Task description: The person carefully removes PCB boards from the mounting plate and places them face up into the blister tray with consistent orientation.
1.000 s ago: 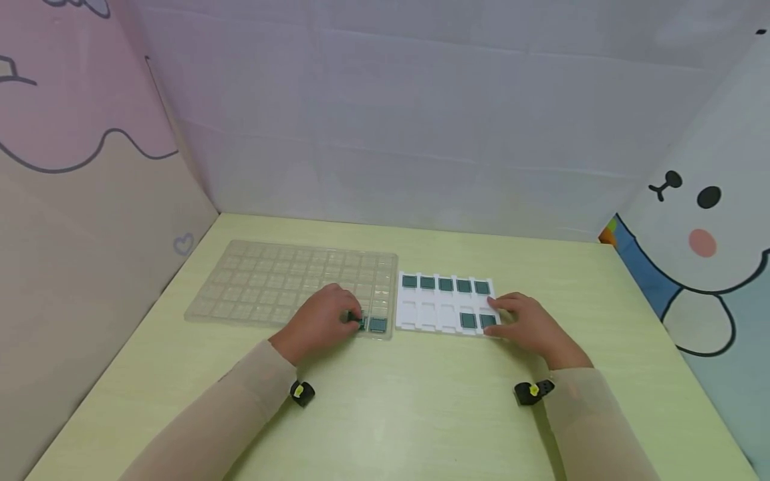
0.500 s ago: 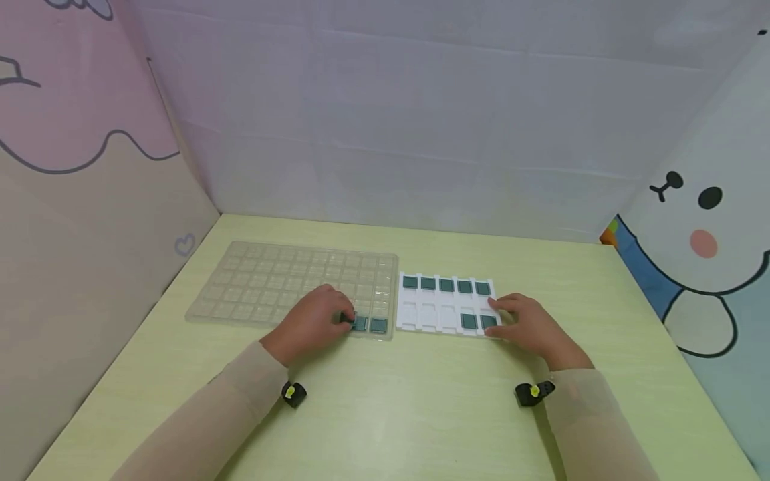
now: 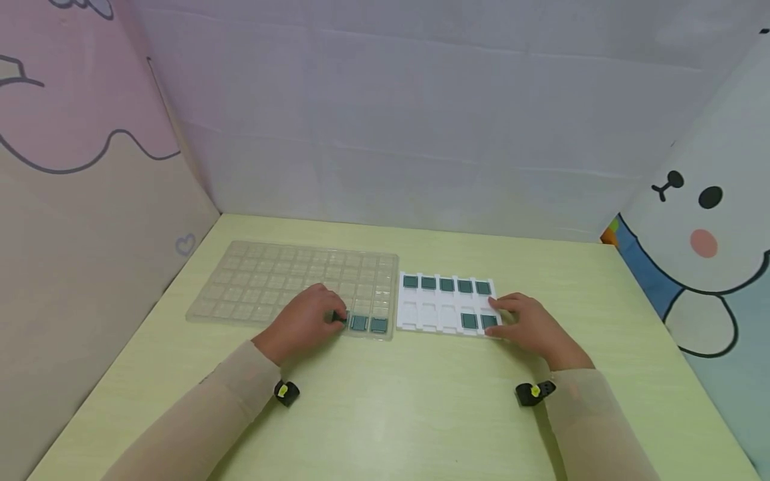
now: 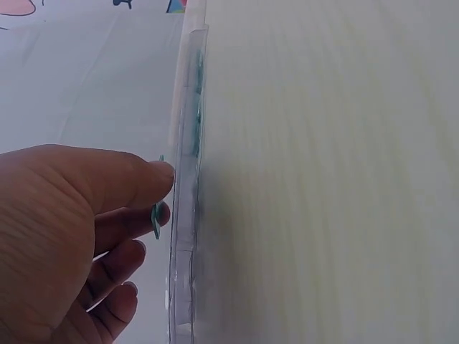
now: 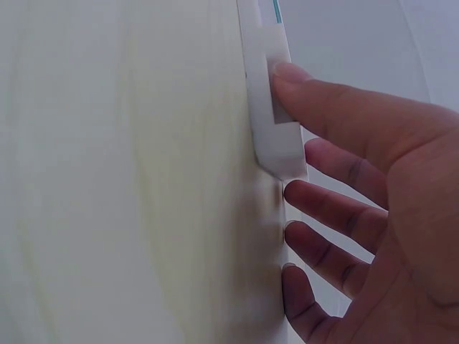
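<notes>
My left hand point(image 3: 305, 322) pinches a small green chip point(image 4: 157, 222) upright between thumb and forefinger, just over the front row of a clear plastic tray point(image 3: 265, 280). To the right of the fingers, a square green chip point(image 3: 359, 323) and another green chip point(image 3: 379, 325) lie in that tray's front pockets. Beside it stands a white tray point(image 3: 428, 312) with a back row of several chips and two in front. My right hand point(image 3: 529, 329) rests its thumb and forefinger against the white tray's right end. In the right wrist view, the thumb point(image 5: 337, 107) sits in an edge notch.
Both trays lie side by side on a pale yellow table point(image 3: 409, 414). A white cloth wall point(image 3: 385, 133) rises behind, with printed cloth panels at both sides. Each wrist wears a small black camera, such as the left wrist camera point(image 3: 287, 393).
My left hand has shifted left along the clear tray's front row. The second chip there, partly covered by fingers before, now shows fully in its pocket. My right hand has stayed in place.
</notes>
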